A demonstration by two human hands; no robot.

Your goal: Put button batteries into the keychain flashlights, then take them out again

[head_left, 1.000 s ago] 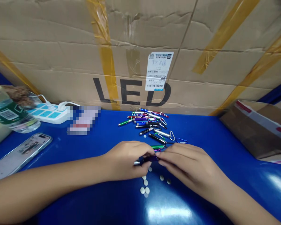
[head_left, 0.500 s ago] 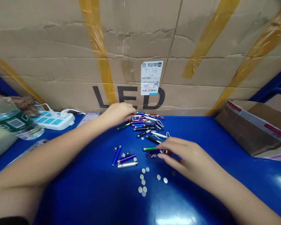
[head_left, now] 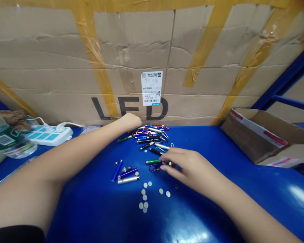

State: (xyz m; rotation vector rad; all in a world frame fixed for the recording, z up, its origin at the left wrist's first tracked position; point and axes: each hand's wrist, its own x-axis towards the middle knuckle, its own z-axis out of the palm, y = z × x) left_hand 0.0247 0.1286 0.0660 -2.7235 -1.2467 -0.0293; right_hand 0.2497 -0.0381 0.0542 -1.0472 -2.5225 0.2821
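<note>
A heap of small metal pen-shaped laser pointers with carabiner clips [head_left: 147, 137] lies on the blue table. My left hand [head_left: 129, 122] rests curled at the heap's far edge, and its palm hides whatever is under it. My right hand [head_left: 183, 167] reaches in from the right, fingertips at a green pointer [head_left: 152, 161] and a purple carabiner [head_left: 154, 167]. Nearer me lie a blue tube [head_left: 117, 170], a purple tube [head_left: 128, 173] and a silver tube [head_left: 128, 180], with small end caps [head_left: 123, 167] beside them. Several button cells [head_left: 144, 197] are scattered below.
An open cardboard box [head_left: 253, 136] sits at the right of the blue table [head_left: 86, 209]. A taped carton marked LED [head_left: 131, 108] stands behind. At the left are a power strip [head_left: 49, 135] and a water bottle [head_left: 8, 140].
My left hand has left the middle and moved to the heap's far edge, uncovering the tubes and caps. My right hand stays near the green pointer. The view has tilted slightly.
</note>
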